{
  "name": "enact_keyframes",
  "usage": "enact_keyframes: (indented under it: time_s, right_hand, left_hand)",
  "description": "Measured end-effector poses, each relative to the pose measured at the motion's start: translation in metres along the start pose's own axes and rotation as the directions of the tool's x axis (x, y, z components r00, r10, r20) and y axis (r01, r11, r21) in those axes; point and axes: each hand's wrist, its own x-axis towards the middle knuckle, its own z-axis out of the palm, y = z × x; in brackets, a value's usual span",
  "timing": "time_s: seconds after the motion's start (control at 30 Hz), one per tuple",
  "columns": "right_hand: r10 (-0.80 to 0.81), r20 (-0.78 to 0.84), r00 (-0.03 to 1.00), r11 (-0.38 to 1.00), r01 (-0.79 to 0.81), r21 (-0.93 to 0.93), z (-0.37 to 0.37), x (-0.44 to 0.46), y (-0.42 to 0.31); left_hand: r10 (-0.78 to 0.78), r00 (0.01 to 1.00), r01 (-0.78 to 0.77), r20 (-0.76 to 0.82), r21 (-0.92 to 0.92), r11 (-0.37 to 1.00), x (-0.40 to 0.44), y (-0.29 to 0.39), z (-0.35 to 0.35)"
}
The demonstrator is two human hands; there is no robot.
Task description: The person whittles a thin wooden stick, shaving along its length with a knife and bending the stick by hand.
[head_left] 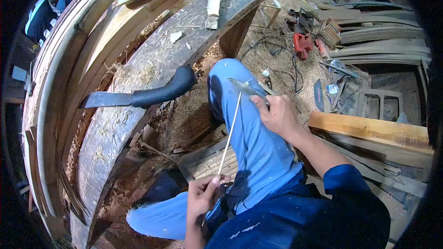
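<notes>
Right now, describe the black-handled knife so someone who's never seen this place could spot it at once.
Find the wooden bench sweeping down the left side, beside the blue trousers. The knife lies across it, its curved handle jutting past the edge toward the knee. That black handle sets it apart from the pale boards behind and the blade in the right hand.

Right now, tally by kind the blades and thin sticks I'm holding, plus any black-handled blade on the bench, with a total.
Blades: 2, the knife in the right hand and the black-handled blade on the bench
Thin sticks: 1, the thin stick in the left hand
Total: 3
</notes>
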Motion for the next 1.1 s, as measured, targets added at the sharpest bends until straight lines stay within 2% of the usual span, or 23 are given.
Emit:
enact_keyframes:
  time_s: [0.03, 0.13, 0.17, 0.23, 0.33, 0.4, 0.47, 0.53, 0.6, 0.7, 0.77, 0.87, 1.0, 1.1]
  right_hand:
    - [-0.013, -0.015, 1.0, 1.0, 0.013, 0.011, -0.001, 0.0, 0.001]
    - [-0.088, -0.04, 0.995, 0.996, 0.087, -0.034, 0.006, -0.009, 0.002]
    - [-0.097, -0.04, 0.994, 0.995, 0.096, -0.038, 0.003, -0.011, -0.002]
    - [-0.196, 0.072, 0.978, 0.974, 0.203, -0.103, -0.006, -0.015, -0.015]
    - [-0.258, 0.14, 0.956, 0.965, 0.262, -0.006, -0.008, -0.017, -0.027]
    - [-0.233, 0.184, 0.955, 0.969, 0.243, -0.035, -0.012, -0.018, -0.038]
    - [-0.28, 0.208, 0.937, 0.954, 0.296, -0.052, -0.012, -0.018, -0.041]
    - [-0.257, 0.222, 0.941, 0.96, 0.274, -0.05, -0.011, -0.015, -0.042]
    - [-0.234, 0.242, 0.942, 0.966, 0.253, -0.051, -0.008, -0.016, -0.04]
    - [-0.267, 0.169, 0.949, 0.957, 0.282, -0.068, 0.001, -0.015, -0.033]
    - [-0.194, 0.127, 0.973, 0.976, 0.204, -0.071, 0.003, -0.01, -0.031]
    - [-0.232, 0.109, 0.967, 0.966, 0.243, -0.094, 0.003, -0.005, -0.027]
    - [-0.203, 0.135, 0.97, 0.973, 0.215, -0.083, 0.002, -0.003, -0.027]
    - [-0.111, 0.108, 0.988, 0.989, 0.12, -0.083, 0.002, 0.002, -0.025]
  left_hand:
    - [0.024, 0.999, -0.022, 0.035, -0.07, 0.997, 0.002, 0.004, 0.004]
    - [0.02, 1.0, -0.02, 0.003, -0.087, 0.996, 0.019, 0.015, 0.018]
    - [0.085, 0.996, -0.084, 0.005, -0.096, 0.992, 0.027, 0.018, 0.023]
    - [0.089, 0.996, -0.09, -0.016, -0.098, 0.991, 0.04, 0.029, 0.031]
    - [0.1, 0.994, -0.103, -0.044, -0.076, 0.992, 0.054, 0.046, 0.036]
    - [0.149, 0.985, -0.155, -0.084, -0.072, 0.985, 0.066, 0.046, 0.035]
    - [0.162, 0.98, -0.17, -0.116, -0.065, 0.983, 0.072, 0.049, 0.037]
    - [0.249, 0.962, -0.26, -0.114, -0.09, 0.961, 0.082, 0.043, 0.034]
    - [0.24, 0.966, -0.251, -0.098, -0.117, 0.961, 0.082, 0.043, 0.033]
    - [0.214, 0.974, -0.222, -0.067, -0.139, 0.965, 0.076, 0.045, 0.03]
    - [0.194, 0.98, -0.2, -0.054, -0.133, 0.971, 0.07, 0.043, 0.029]
    - [0.146, 0.988, -0.153, -0.051, -0.184, 0.971, 0.057, 0.033, 0.024]
    - [0.114, 0.992, -0.122, -0.06, -0.156, 0.98, 0.042, 0.028, 0.02]
    - [0.126, 0.989, -0.131, -0.077, -0.064, 0.989, 0.026, 0.018, 0.013]
